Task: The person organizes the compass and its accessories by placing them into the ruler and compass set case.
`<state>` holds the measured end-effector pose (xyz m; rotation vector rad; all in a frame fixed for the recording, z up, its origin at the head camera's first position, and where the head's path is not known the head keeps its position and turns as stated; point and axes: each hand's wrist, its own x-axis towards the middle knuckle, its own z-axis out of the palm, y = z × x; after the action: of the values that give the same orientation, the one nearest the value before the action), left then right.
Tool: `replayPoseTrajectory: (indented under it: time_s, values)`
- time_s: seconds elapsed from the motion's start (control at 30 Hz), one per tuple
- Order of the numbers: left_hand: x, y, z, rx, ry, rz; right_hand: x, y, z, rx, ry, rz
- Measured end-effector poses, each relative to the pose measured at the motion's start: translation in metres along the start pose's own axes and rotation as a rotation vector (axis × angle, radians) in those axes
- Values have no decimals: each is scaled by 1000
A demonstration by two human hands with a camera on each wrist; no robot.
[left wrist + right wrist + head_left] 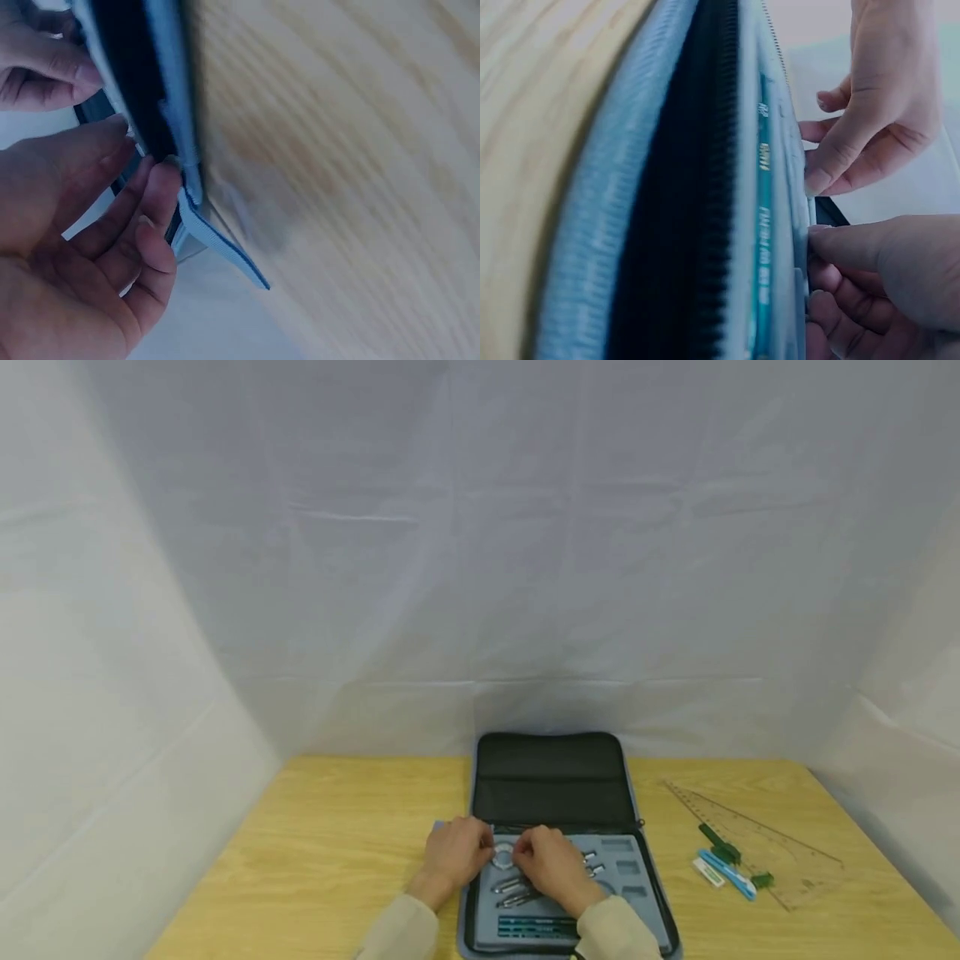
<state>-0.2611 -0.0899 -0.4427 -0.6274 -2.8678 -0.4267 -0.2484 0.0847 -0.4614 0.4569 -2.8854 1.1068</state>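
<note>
A zippered drawing-set case (555, 797) lies unfolded, its black lid toward the back wall and a grey insert (649, 906) in the near half. Both hands reach over the insert's upper left, at either side of a small pale ring-shaped piece (503, 857). My left hand (457, 852) has bent fingers at the ring's left edge; my right hand (553, 864) has its fingertips at the right edge. Whether either pinches the ring is hidden. Metal compasses (516, 900) lie partly under the right hand. Dark green pencils (528, 927) sit in the insert nearest me.
Right of the case, a clear triangular ruler (738, 810) lies flat on the wooden table (337, 860). Close to it are green pieces (720, 845), a light blue slim tool (727, 874) and a white eraser (707, 872). White sheeting (450, 610) encloses the table.
</note>
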Motion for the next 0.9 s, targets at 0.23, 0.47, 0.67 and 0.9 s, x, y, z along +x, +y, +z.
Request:
replayPoseTrajectory:
  time_s: [0.23, 0.47, 0.67, 0.9]
  values:
    - [2, 2, -1, 11, -24, -2, 0, 2, -2, 5, -6, 7]
    - [1, 4, -1, 64, -3, -7, 0, -5, -1, -33, -5, 80]
    - [-1, 4, -6, 30, -46, 0, -1, -6, -2, -50, -33, 47]
    - [-3, 7, -6, -35, -105, -40, -9, -3, -11, -39, -76, -20]
